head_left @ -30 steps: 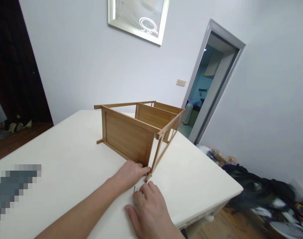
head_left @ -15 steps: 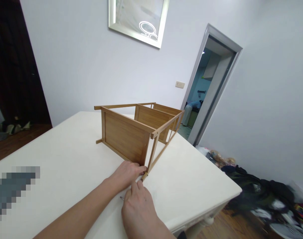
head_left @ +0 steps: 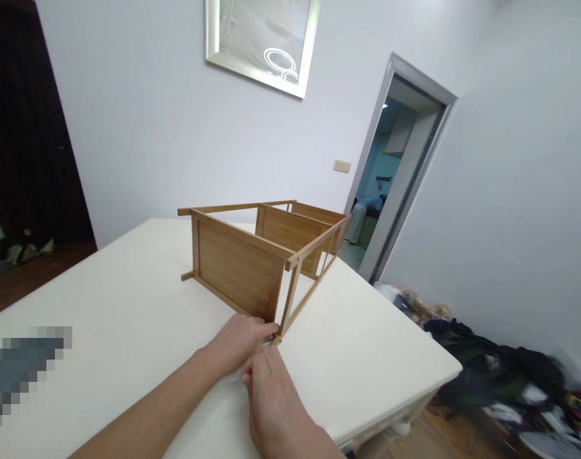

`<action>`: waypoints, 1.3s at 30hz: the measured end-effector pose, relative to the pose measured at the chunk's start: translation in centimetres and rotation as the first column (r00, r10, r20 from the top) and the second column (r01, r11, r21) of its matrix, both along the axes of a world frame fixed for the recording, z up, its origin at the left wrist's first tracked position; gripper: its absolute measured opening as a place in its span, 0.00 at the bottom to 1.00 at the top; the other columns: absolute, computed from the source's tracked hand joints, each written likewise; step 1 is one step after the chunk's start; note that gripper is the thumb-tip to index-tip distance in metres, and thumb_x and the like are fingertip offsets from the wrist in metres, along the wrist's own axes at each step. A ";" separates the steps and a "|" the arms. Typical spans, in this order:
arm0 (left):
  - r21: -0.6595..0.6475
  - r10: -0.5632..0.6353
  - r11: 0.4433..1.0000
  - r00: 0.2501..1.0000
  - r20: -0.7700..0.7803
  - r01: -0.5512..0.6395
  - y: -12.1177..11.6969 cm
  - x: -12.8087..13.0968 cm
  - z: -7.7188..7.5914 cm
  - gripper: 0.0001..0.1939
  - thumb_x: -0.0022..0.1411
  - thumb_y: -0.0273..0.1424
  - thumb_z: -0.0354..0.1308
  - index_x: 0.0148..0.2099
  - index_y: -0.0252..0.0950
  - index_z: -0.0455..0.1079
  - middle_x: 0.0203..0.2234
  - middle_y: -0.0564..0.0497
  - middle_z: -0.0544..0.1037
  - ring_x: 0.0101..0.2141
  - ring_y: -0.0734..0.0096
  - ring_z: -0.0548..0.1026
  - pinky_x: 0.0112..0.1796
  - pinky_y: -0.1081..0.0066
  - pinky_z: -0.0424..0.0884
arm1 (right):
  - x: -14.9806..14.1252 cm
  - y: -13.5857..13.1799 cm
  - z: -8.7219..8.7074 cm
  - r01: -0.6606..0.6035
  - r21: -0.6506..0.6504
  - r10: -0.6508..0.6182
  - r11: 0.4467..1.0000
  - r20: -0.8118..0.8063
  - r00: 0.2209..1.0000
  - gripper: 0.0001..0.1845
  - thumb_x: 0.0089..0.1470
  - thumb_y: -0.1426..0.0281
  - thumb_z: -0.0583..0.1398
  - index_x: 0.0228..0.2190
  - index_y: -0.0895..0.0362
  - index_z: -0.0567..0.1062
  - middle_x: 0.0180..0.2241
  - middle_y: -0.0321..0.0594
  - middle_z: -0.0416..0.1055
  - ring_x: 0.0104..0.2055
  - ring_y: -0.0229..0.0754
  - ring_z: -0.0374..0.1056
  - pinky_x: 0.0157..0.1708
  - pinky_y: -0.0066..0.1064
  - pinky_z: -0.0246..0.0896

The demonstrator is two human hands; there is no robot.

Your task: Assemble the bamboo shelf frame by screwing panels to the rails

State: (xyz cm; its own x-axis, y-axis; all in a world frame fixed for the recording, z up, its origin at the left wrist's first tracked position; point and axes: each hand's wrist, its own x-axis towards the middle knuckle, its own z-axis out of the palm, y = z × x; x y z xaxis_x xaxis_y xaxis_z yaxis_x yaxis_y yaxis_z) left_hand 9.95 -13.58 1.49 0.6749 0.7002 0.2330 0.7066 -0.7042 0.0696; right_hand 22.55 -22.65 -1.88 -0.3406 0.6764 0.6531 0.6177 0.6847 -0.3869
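Note:
A wooden shelf rack (head_left: 237, 264) lies on its side, with its panels standing upright and one end towards me. My left hand (head_left: 240, 338) is closed at the rack's near lower corner, fingers against the wood beside the leg end. Just below and touching that area, my right hand (head_left: 274, 392) is closed in a pinch close to the leg's tip. A thin, shiny metal rod (head_left: 236, 378) sticks out to the left of it, blurred and mostly covered by the fingers. What the left fingertips press on is partly hidden.
The rack rests on a white table (head_left: 367, 344) whose right corner juts out over the wooden floor. A pixelated dark patch (head_left: 23, 363) covers something at the table's left. Clothes and bags (head_left: 501, 370) are heaped along the right wall, past a doorway (head_left: 381, 172).
My right hand has turned a little and shifted slightly right, and the metal rod beside it now looks fainter. My left hand stays at the rack's corner. The view has shifted slightly.

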 end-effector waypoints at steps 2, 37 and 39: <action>-0.002 -0.003 1.000 1.000 -0.004 0.003 -0.3 0.1 0.3 0.08 0.63 0.30 0.52 0.40 0.43 0.73 0.29 0.50 0.80 0.30 0.62 0.78 0.27 0.71 0.61 | 1.0 0.3 0.4 0.021 -0.031 -0.023 0.999 -0.064 0.998 0.09 0.56 0.79 0.50 0.33 0.54 0.65 0.32 0.39 0.68 0.33 0.41 0.64 0.32 0.32 0.60; -0.186 0.169 0.974 0.962 0.214 -0.130 -1.2 -0.1 -0.2 0.11 0.65 0.29 0.45 0.39 0.38 0.69 0.34 0.47 0.79 0.34 0.62 0.76 0.33 0.69 0.62 | 5.1 9.7 2.7 -0.068 -0.384 0.025 0.921 -0.116 0.993 0.09 0.55 0.78 0.57 0.24 0.55 0.66 0.22 0.30 0.61 0.25 0.35 0.62 0.28 0.26 0.57; -0.206 0.195 0.968 0.948 0.253 -0.144 -1.0 -0.4 -0.3 0.11 0.64 0.29 0.46 0.39 0.38 0.69 0.33 0.48 0.78 0.33 0.63 0.76 0.33 0.69 0.62 | 4.8 10.5 2.7 -0.090 -0.392 0.041 0.916 -0.132 0.990 0.10 0.54 0.78 0.58 0.24 0.55 0.66 0.22 0.29 0.61 0.23 0.33 0.61 0.26 0.25 0.57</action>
State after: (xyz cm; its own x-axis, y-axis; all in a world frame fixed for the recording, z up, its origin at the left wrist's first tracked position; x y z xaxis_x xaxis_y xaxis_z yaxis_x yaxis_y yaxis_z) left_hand 9.51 -14.53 1.17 0.4720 0.8462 0.2472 0.7512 -0.5328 0.3895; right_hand 27.40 -12.16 0.77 -0.3299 0.8665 0.3746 0.5096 0.4975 -0.7020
